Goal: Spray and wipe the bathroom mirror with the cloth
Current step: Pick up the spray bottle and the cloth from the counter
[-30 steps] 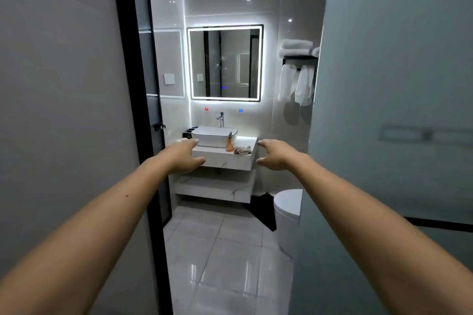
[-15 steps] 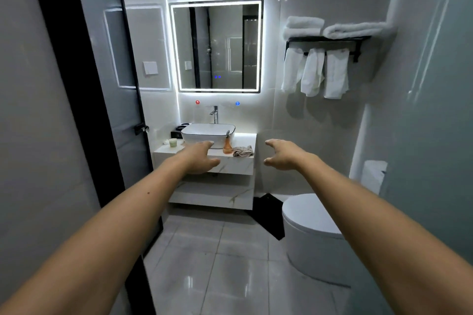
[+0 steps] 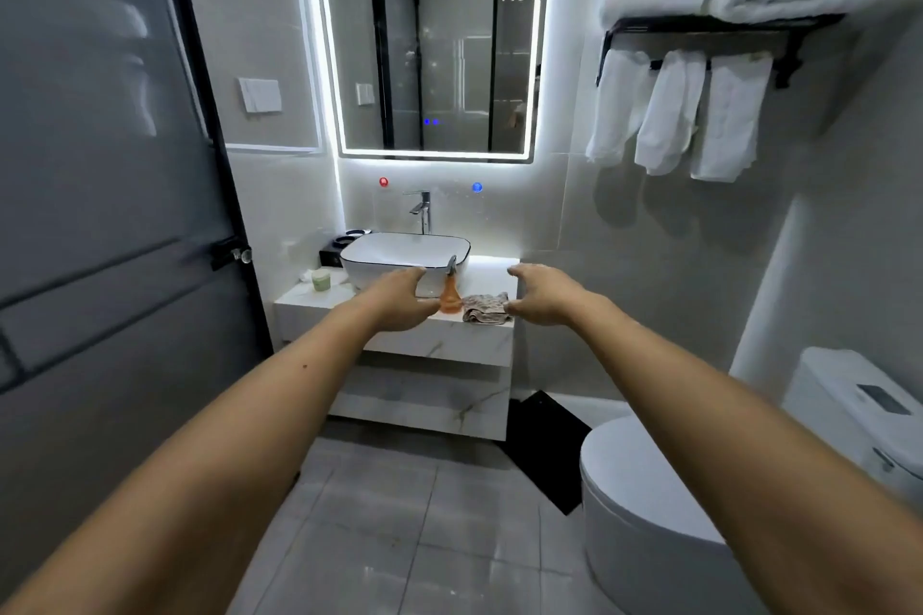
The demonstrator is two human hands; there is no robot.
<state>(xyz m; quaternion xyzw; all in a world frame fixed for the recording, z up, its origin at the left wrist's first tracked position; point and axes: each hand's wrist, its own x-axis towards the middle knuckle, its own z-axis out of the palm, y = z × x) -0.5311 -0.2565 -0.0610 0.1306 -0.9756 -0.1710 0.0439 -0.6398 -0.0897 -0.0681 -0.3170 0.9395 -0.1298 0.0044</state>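
Mirror is hanging on the far wall above the basin, lit around its edge, and nothing is touching it yet. The step in hand looks like the reach for the tools: the orange spray bottle is standing on the bench just right of the basin, and the crumpled cloth is lying beside it, further right.

Both arms are stretching forward at full length, palms facing down. The left hand is hovering in front of the basin, just left of the bottle, its fingers loosely spread and holding nothing. The right hand is hovering at the cloth's right edge, fingers parted and curled a little, also empty; whether it is touching the cloth I cannot tell.

The next move probably calls for closing the left hand round the bottle's neck and pinching up the cloth with the right, then lifting both towards the glass. The bottle is standing close to the basin rim, so it could tip if knocked.
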